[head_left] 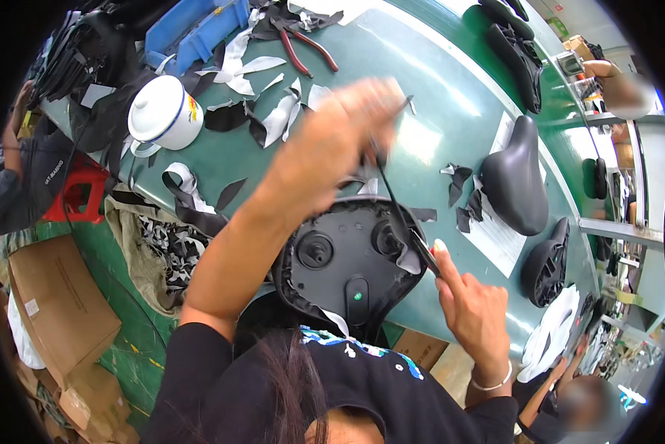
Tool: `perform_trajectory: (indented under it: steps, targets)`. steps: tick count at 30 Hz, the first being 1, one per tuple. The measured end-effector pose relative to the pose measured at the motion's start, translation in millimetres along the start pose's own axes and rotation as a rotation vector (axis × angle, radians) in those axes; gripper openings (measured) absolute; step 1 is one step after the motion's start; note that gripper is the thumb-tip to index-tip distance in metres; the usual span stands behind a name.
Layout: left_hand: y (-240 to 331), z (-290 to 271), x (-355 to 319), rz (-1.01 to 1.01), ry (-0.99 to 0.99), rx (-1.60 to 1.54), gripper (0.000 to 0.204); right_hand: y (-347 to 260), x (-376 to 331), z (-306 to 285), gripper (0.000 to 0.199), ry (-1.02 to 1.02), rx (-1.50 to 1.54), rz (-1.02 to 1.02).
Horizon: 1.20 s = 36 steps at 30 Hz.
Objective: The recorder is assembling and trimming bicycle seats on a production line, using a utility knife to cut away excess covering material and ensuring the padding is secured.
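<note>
An upturned black bicycle saddle (331, 287), its underside with two round mounts showing, lies at the table's near edge in front of me. My left hand (332, 137) is raised beyond it, smeared by motion, its fingers closed on a dark strip (393, 194) that stretches back toward the saddle's right side. At that side my right hand (474, 314) grips a slim dark tool (423, 254), index finger laid along it. The tool's tip meets the strip near the saddle's rim; its exact kind is unclear. A loose grey scrap (409, 259) hangs there.
A lidded white mug (162, 115), red-handled pliers (297, 58), a blue bin (196, 33) and black and white scraps (277, 118) lie at left and back. Another saddle (516, 177) rests on paper at right. A scrap sack (166, 255) stands below left.
</note>
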<state>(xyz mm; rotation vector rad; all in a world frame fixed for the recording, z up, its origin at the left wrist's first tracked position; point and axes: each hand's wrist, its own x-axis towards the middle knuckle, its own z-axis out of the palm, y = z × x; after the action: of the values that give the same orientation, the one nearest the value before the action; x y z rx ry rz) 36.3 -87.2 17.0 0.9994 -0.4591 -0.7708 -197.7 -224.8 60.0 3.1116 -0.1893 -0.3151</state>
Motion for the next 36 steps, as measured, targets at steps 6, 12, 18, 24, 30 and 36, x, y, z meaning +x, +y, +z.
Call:
perform_trajectory:
  steps: [6, 12, 18, 24, 30, 36]
  targets:
    - [60.5, -12.7, -8.0, 1.152, 0.785, 0.783, 0.023, -33.9, -43.0, 16.5, 0.053, -0.037, 0.378, 0.243]
    - [3.6, -16.6, -13.9, 0.608, 0.282, 1.412, 0.045, -43.1, -30.3, 55.2, 0.072, 0.297, 1.098, 0.545]
    - [-15.6, -45.6, -27.0, -0.357, -0.314, 1.231, 0.039, -5.8, 31.7, 64.4, 0.072, 0.359, 1.308, 0.374]
    - [-12.3, -35.1, 80.4, -0.096, 0.497, 0.033, 0.04, 132.8, 122.8, -21.0, 0.033, 1.04, 1.149, 0.385]
    - [-116.6, 3.4, 106.1, 0.294, 0.299, 0.647, 0.014, 238.4, 292.5, -32.6, 0.028, 0.925, 1.555, 0.274]
    - [-90.8, 6.9, 96.0, 0.066, 0.137, 0.625, 0.007, 336.1, 487.7, -27.6, 0.032, 0.831, 2.099, 0.243]
